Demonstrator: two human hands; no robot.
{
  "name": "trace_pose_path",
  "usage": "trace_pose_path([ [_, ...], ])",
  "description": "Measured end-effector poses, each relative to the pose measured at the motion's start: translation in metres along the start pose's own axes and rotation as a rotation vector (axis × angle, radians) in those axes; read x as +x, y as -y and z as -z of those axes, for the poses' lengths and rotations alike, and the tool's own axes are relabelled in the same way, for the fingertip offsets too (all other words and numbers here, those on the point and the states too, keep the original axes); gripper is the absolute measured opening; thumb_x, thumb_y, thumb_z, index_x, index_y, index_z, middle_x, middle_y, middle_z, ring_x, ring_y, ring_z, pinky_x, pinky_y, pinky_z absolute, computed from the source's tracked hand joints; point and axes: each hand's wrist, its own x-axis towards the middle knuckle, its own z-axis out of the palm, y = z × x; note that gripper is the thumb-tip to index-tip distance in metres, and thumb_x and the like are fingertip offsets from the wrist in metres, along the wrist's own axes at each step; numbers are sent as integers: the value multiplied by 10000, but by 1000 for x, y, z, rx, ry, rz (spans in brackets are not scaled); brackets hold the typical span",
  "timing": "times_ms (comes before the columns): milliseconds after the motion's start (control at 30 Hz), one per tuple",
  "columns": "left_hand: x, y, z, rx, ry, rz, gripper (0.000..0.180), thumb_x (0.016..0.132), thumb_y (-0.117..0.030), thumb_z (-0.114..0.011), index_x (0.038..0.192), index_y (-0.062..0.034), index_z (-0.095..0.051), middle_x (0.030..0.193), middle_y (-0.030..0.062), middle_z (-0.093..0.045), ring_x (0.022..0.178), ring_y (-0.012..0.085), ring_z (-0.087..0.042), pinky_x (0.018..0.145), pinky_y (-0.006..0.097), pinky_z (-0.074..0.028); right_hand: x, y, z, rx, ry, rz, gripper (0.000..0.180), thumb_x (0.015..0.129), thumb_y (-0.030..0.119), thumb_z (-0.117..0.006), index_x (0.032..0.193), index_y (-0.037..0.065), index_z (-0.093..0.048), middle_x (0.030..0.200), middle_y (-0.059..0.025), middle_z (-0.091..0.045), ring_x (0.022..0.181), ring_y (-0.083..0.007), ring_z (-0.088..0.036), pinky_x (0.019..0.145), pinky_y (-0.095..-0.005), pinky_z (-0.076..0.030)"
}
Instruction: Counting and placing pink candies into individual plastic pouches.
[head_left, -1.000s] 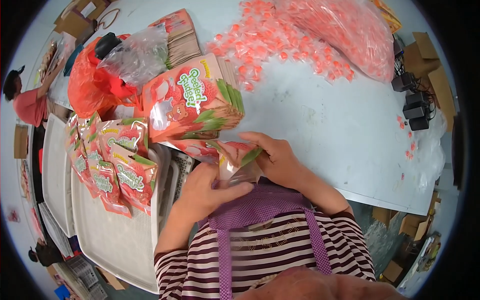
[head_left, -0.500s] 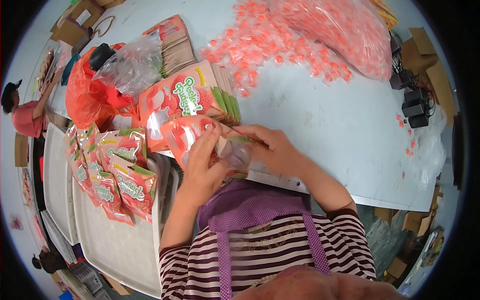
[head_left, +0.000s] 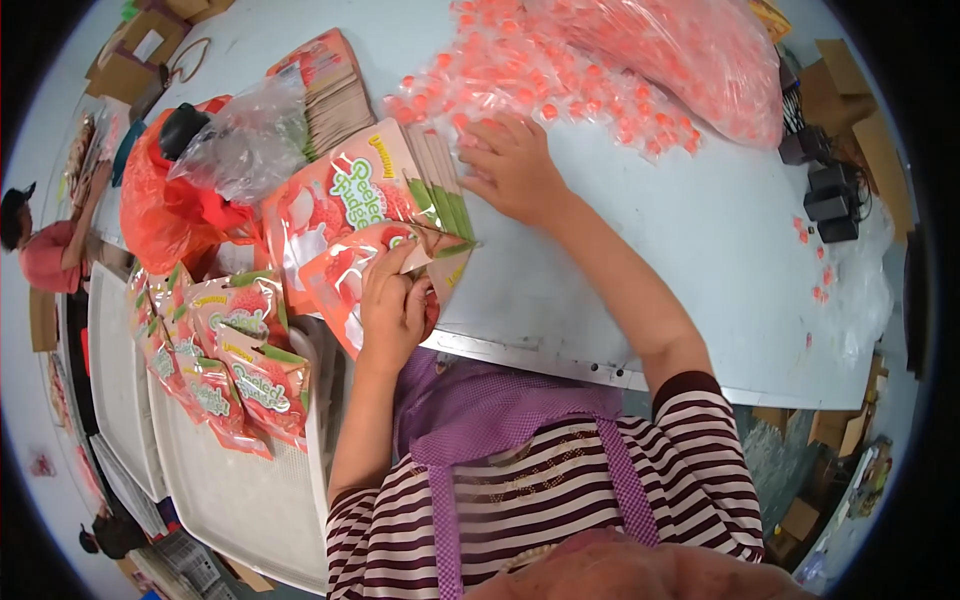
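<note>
My left hand (head_left: 395, 305) grips an open red and green stand-up pouch (head_left: 345, 275) at the near edge of the pale table (head_left: 640, 250). Behind it lies a stack of flat empty pouches (head_left: 350, 195) of the same kind. My right hand (head_left: 515, 170) is stretched forward, palm down, fingers spread at the edge of a heap of small wrapped pink candies (head_left: 520, 75). Whether it has any candy under it is hidden.
A big clear bag of pink candies (head_left: 690, 50) lies at the far right. Filled pouches (head_left: 235, 370) rest on a white tray (head_left: 230, 490) at my left. An orange plastic bag (head_left: 165, 205) and a second pouch stack (head_left: 325, 85) sit far left. Black devices (head_left: 825, 185) stand right.
My right hand left the pouch and reached forward to the candy heap. My left hand keeps the pouch, now held lower near the table edge.
</note>
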Motion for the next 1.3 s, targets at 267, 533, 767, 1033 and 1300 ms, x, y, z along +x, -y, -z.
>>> trace_pose_path([
  [267,-1,7,1,6,-1,-36,141,736,2,-608,734,3,-467,1150,203,-545,996,386,-509,875,440,-380,-87,-46,106,96,124,-122,275,760,175,-621,1030,122,-609,1250,-72,-493,1250,-274,-344,1040,-442,-225],
  [533,-6,9,1,65,47,5,130,794,-24,-561,752,2,-441,1218,233,-497,1055,361,-490,898,399,-370,-171,-44,163,247,-146,-633,277,759,98,-616,1034,67,-602,1161,-95,-533,1129,-262,-428,976,-378,-313],
  [767,-15,13,-1,46,44,94,172,815,-75,-569,745,-7,-426,1223,225,-500,1073,382,-465,922,440,-339,-162,-20,150,-138,-29,-542,320,738,124,-657,1051,87,-600,1128,-68,-538,1019,-260,-458,897,-366,-317],
  [1033,-14,14,-1,45,53,120,158,809,-68,-567,767,-13,-425,1248,221,-484,1104,393,-445,934,442,-328,-174,-9,145,-226,86,-423,328,725,161,-667,1041,101,-602,1096,-11,-573,993,-222,-458,892,-389,-279],
  [1300,-10,15,1,139,63,-40,119,833,-55,-531,849,28,-448,1283,220,-447,897,240,-508,732,290,-417,-166,12,162,-84,110,-388,397,690,173,-687,1070,118,-587,1164,-29,-525,1010,-224,-435,886,-385,-278],
])
